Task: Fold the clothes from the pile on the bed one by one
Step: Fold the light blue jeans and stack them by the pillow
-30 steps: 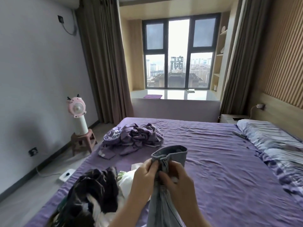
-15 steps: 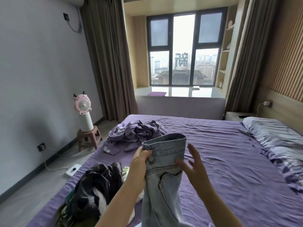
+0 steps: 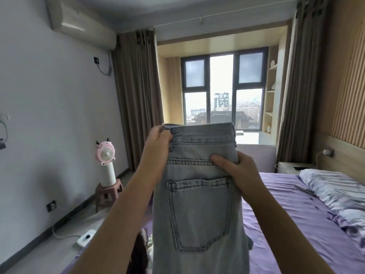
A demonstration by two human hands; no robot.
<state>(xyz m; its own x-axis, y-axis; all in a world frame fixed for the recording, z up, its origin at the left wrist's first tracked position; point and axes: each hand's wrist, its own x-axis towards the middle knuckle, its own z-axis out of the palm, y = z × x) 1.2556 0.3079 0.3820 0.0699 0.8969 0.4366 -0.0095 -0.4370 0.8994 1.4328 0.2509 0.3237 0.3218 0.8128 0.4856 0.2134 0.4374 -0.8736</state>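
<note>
A: Where are the jeans point(image 3: 199, 194) relative to the two grips?

B: They hang in mid-frame, held up over the near edge of the bed point(image 3: 296, 224), long axis straight up and down, waistband at the top, legs running off the bottom of the frame. The left hand point(image 3: 158, 143) pinches the waistband's left corner, fingers curled round it. The right hand point(image 3: 235, 171) grips the cloth lower, just above the back pocket, thumb pressed across the front. So the left grip sits higher and at the edge, and the right one is nearer the middle of the garment.

A: And compared with half a second ago?

B: Then the right hand was spread wide and clear of the denim, and only the left held it. Now both clamp it, the jeans are raised to the level of the window point(image 3: 223, 91), and the pile on the bed is mostly hidden behind them; only a dark scrap shows at lower centre.
</note>
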